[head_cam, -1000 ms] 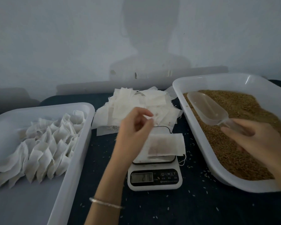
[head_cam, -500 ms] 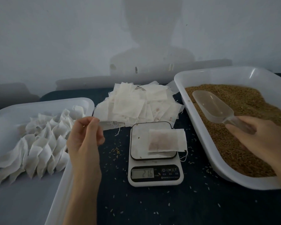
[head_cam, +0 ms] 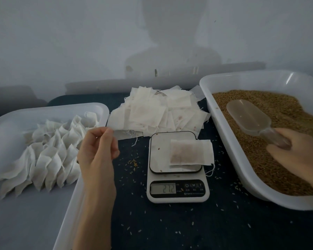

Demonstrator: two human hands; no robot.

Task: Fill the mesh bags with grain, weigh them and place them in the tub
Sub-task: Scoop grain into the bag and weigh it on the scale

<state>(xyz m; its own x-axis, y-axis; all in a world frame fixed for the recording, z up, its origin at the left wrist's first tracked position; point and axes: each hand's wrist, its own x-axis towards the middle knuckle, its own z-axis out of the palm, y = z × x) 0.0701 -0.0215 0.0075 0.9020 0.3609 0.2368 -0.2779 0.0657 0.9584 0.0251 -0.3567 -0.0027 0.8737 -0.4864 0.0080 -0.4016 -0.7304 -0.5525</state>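
1. A filled mesh bag (head_cam: 191,152) lies flat on the scale (head_cam: 177,166), grain showing brownish through white mesh.
2. Filled bags (head_cam: 47,154) lean in rows in the left tub (head_cam: 43,213).
3. The left hand (head_cam: 98,152) pinches an empty bag's edge (head_cam: 119,135) in curled fingers.
4. The right hand (head_cam: 300,156) grips a clear scoop (head_cam: 249,118) over grain (head_cam: 278,141) in the right tub (head_cam: 224,141).

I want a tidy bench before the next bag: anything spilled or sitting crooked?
Yes. Loose grains are scattered over the dark table around the scale. The filled bag overhangs the platform's right edge, its string dangling. Empty bags lie in a messy heap.
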